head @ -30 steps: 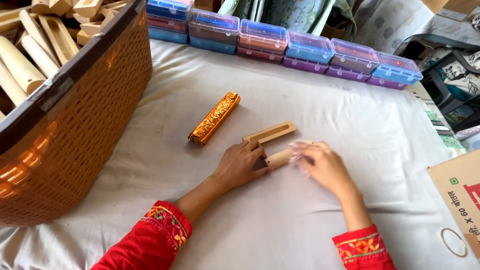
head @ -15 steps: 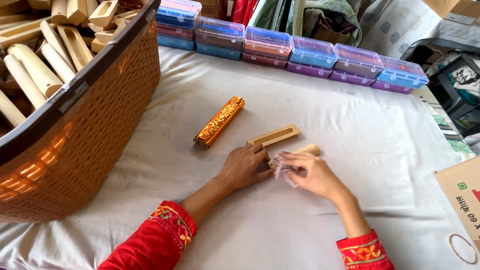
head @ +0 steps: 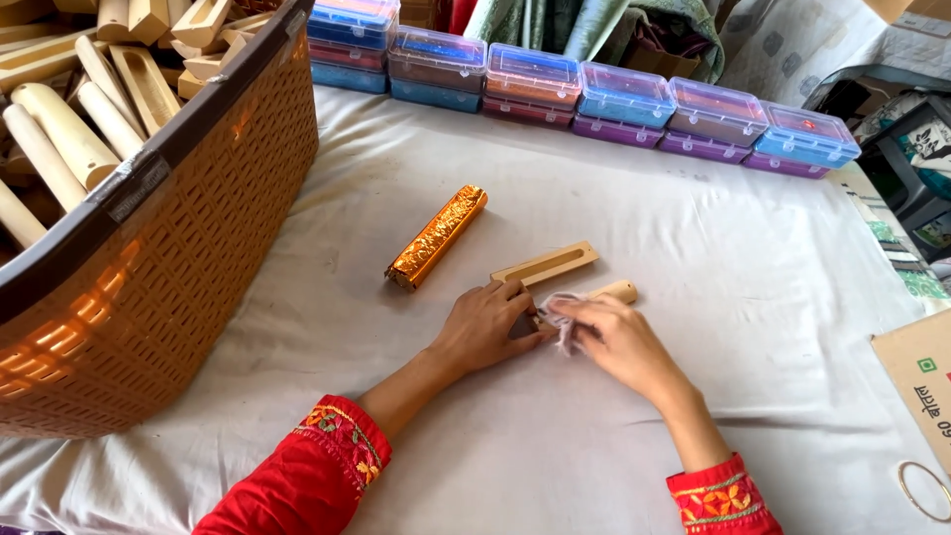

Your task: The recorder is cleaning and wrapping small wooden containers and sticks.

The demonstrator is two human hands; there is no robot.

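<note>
My left hand (head: 487, 325) rests on the white cloth and pinches one end of a light wooden stick (head: 614, 291). Over the same stick my right hand (head: 619, 342) holds a small wad of whitish thread or cloth (head: 561, 309). A slotted wooden holder (head: 546, 265) lies just beyond my fingers. A rod wrapped in orange-gold foil (head: 436, 237) lies to the left of it, untouched.
A big brown woven basket (head: 188, 248) full of wooden sticks and holders fills the left side. A row of coloured plastic boxes (head: 584, 99) lines the far edge. A cardboard box (head: 921, 381) and a thin ring (head: 923, 490) sit at the right.
Both hands have stayed on the wooden stick. My right hand has shifted slightly along it with the whitish wad. The camera view has tilted a little.
</note>
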